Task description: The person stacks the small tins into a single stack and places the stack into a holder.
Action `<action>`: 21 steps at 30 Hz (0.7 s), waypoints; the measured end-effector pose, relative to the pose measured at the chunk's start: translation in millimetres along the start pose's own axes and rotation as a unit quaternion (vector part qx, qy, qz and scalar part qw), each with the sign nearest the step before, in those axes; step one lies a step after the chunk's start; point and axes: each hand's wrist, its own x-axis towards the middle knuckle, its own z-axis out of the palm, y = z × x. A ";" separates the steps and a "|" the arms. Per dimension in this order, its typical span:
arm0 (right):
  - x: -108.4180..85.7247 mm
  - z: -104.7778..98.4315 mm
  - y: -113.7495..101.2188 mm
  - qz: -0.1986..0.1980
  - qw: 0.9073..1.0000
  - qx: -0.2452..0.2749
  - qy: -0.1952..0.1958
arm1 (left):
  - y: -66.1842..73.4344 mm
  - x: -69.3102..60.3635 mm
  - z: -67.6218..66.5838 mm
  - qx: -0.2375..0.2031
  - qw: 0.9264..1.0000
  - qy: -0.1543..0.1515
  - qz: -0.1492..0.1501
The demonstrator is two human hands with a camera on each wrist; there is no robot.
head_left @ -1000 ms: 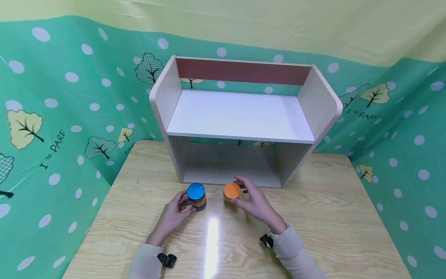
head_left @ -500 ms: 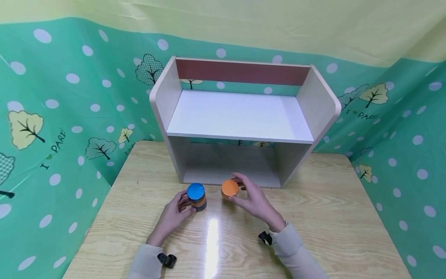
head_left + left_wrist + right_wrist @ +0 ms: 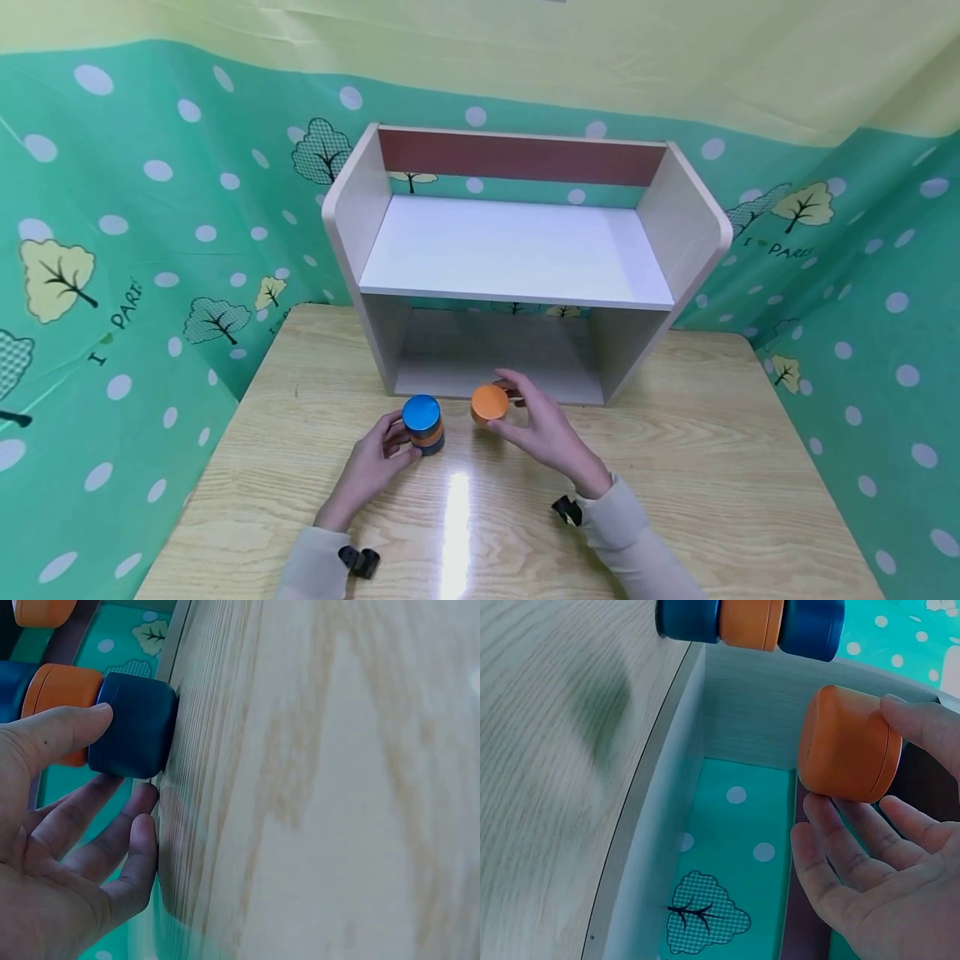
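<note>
Gripping the stack (image 3: 425,427) low down, your left hand (image 3: 371,465) sets its thumb on the bottom can (image 3: 135,724); some fingers slip out of sight, so you can't judge how firm that hold is. Upright on the table (image 3: 675,467), just in front of the shelf (image 3: 517,250), the stack runs blue top can (image 3: 422,412), orange middle can (image 3: 75,686), blue bottom can. To its right hangs the orange can (image 3: 490,403), about upright and clear of the table (the right wrist view shows this best), near the stack but not touching it. Your right hand (image 3: 549,433) pinches it between thumb and fingers. As for progress, three cans are piled, so that part looks done; the orange can rests on nothing, so putting it down seems to be what's left.
</note>
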 end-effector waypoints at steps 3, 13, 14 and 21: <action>1.5 0.1 -2.0 -0.005 1.000 0.001 -0.001 | -0.9 0.0 0.2 0.001 1.000 0.001 0.001; 7.8 2.6 -9.8 -0.025 1.000 0.008 -0.001 | -2.7 -0.6 -0.4 -0.003 1.000 -0.002 0.000; 8.5 2.7 -10.6 -0.028 1.000 0.007 -0.001 | -2.8 -0.4 -0.3 -0.002 1.000 -0.002 -0.001; 15.2 4.8 -14.6 -0.047 0.999 0.007 -0.005 | -2.7 1.1 -0.2 0.003 1.000 -0.003 0.000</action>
